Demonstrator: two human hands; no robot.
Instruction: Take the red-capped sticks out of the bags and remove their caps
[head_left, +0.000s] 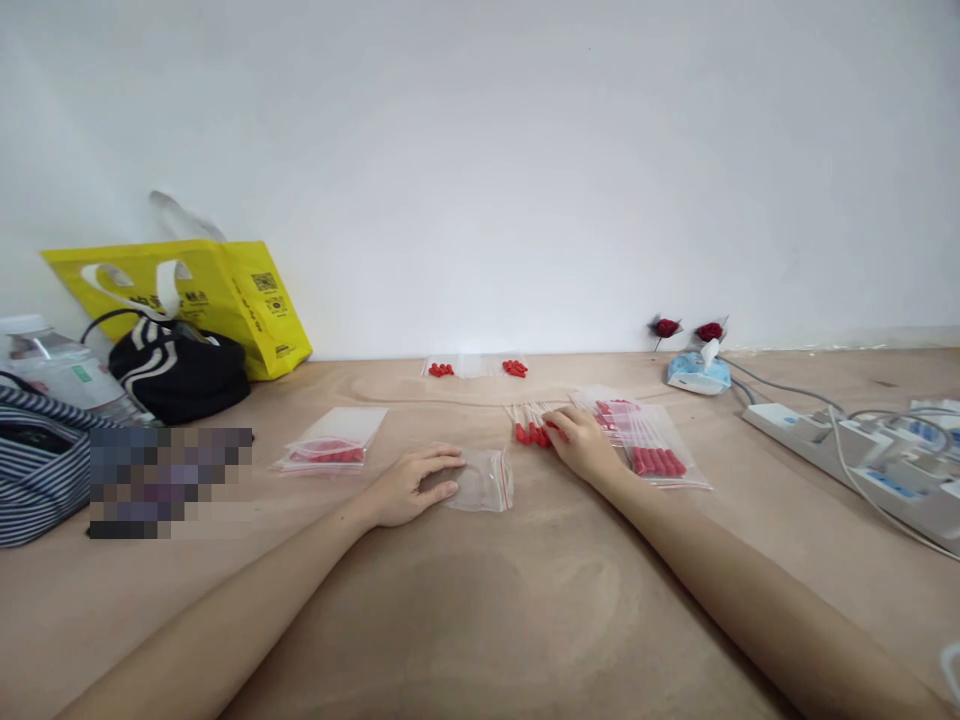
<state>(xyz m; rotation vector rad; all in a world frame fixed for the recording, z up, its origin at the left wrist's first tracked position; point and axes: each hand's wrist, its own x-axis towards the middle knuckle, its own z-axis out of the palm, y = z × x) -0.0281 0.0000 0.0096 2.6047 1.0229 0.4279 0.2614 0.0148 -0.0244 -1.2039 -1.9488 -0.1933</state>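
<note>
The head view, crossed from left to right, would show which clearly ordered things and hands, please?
Blue-striped bag, black bag, stack of plastic bags, left hand, clear plastic bag, red-tipped sticks, right hand, tissue pack, power strip.

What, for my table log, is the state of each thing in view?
Small clear plastic bag: flat
Left hand: open, palm down
Loose red-tipped white sticks: bunched
Right hand: on those sticks
Right-side clear plastic bags: holding sticks, overlapping
Left-side translucent plastic bags: stacked
Yellow rectangular shopping bag: upright
Clear plastic bottle: white cap on
Blue soft tissue pack: open, tissue protruding
White long power strip: plugs inserted
</note>
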